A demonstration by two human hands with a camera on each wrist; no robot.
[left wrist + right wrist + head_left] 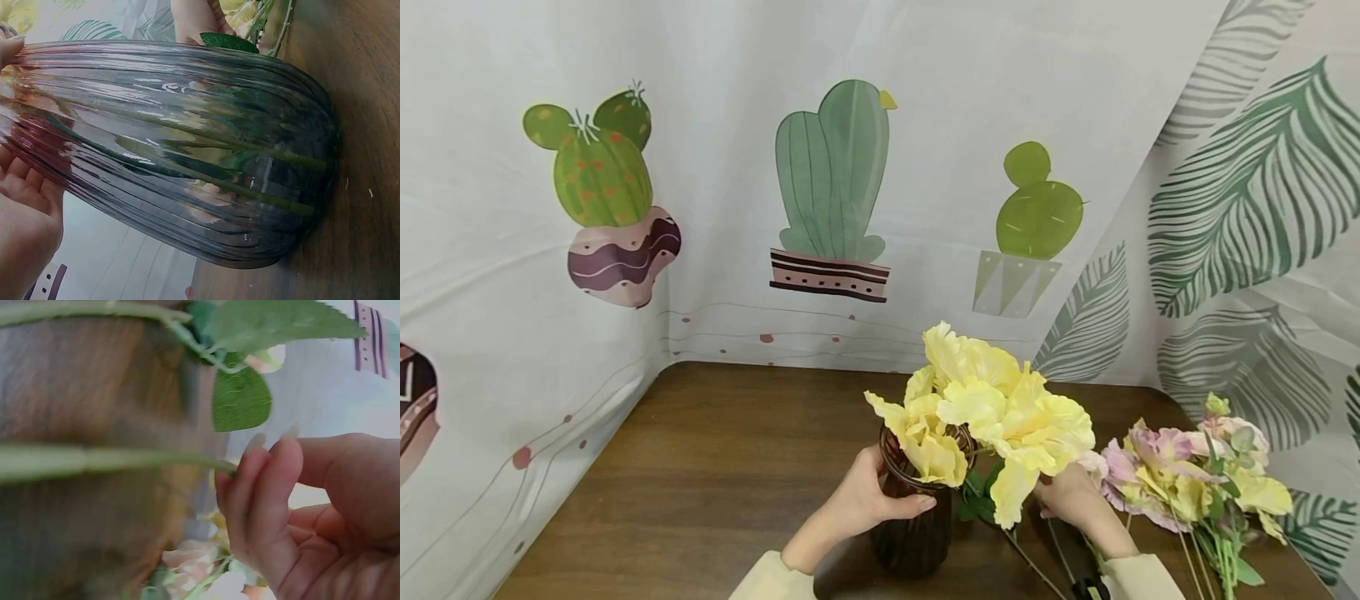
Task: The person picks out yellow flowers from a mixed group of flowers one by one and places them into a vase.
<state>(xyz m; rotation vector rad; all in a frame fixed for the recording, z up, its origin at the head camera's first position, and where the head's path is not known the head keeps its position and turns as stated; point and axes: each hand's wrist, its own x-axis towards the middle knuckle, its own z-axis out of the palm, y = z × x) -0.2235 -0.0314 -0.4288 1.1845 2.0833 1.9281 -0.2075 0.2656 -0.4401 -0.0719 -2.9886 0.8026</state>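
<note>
My left hand (863,498) grips a dark ribbed glass vase (913,537) near its rim, the thumb lying across the front. Through the glass in the left wrist view, green stems (250,147) reach down to the base. One yellow flower (925,446) leans over the mouth of the vase. Just right of the rim is a larger yellow bloom (1026,425), which partly covers my right hand (1075,500). In the right wrist view, that hand's curled fingers pinch a green flower stem (112,461). A second stem with green leaves (244,400) runs beside it.
Pink, purple and yellow artificial flowers (1195,475) lie on the right of the brown wooden table (700,467). At the lower edge sits a small black object (1088,588), its kind unclear. A white cloth with printed cacti (835,183) hangs behind the table.
</note>
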